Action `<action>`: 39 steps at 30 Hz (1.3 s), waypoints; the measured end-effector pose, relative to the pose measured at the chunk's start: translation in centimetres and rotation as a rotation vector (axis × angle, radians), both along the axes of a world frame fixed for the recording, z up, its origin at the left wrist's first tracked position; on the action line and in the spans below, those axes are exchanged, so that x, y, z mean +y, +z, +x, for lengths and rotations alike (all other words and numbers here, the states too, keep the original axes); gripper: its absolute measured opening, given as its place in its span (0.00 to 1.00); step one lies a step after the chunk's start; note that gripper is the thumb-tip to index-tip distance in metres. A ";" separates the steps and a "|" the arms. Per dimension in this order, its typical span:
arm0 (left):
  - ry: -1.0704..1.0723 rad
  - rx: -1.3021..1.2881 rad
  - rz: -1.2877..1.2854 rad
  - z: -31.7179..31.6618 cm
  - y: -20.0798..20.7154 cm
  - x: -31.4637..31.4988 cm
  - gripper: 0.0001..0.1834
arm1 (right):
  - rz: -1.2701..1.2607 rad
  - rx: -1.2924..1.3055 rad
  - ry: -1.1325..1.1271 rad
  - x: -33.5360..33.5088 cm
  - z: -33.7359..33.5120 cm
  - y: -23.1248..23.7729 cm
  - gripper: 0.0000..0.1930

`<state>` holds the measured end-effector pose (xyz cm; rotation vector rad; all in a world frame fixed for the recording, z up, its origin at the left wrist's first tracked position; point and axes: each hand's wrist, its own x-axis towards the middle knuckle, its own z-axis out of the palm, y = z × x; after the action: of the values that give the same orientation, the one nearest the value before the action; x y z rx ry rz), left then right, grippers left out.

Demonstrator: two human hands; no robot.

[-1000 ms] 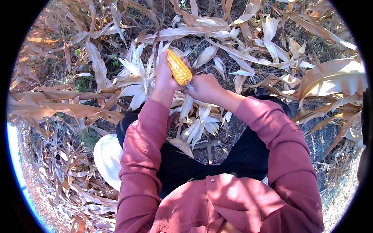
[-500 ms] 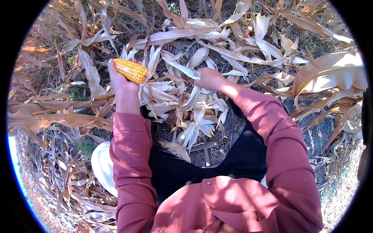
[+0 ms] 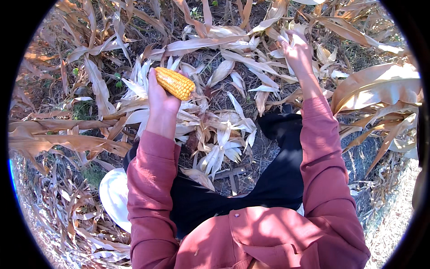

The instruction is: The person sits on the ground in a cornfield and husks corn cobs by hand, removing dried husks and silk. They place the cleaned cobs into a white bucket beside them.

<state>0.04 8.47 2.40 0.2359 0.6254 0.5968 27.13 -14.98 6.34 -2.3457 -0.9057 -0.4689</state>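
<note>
My left hand (image 3: 165,99) holds a husked ear of corn (image 3: 175,83) with bright yellow kernels, its fingers wrapped under and behind it. Farther off on the right, my right hand (image 3: 297,54) has its fingers bent around a pale dry corn husk (image 3: 291,39) among standing dry leaves. Part of that husk is hidden by the fingers. Loose white husks (image 3: 221,136) lie in a heap on the ground between my knees, below and to the right of the ear.
Dry corn stalks (image 3: 62,126) stretch across the left side. A broad curled tan leaf (image 3: 378,87) rises at the right. Something white and rounded (image 3: 114,197) lies beside my left sleeve. My legs in black trousers (image 3: 280,166) frame the husk heap.
My right hand has moved away and to the right, from the middle of the husks to the farther leaves. My left hand has shifted right, still gripping the ear of corn.
</note>
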 end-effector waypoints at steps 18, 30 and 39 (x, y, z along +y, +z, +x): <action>-0.453 0.090 -0.095 2.1 -2.3 -4.5 0.18 | 0.123 0.464 1.038 7.1 -14.6 -2.5 0.31; -0.418 0.190 -0.043 1.8 -1.3 -5.4 0.20 | 0.054 0.584 0.984 6.9 -14.8 -2.4 0.31; -0.399 0.287 -0.007 1.9 -1.6 -5.5 0.25 | 0.024 0.640 0.958 6.8 -14.8 -2.0 0.32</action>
<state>1.91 2.97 0.78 0.4329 0.8301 0.1757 12.33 -8.16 4.38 -1.5760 -1.4782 0.6101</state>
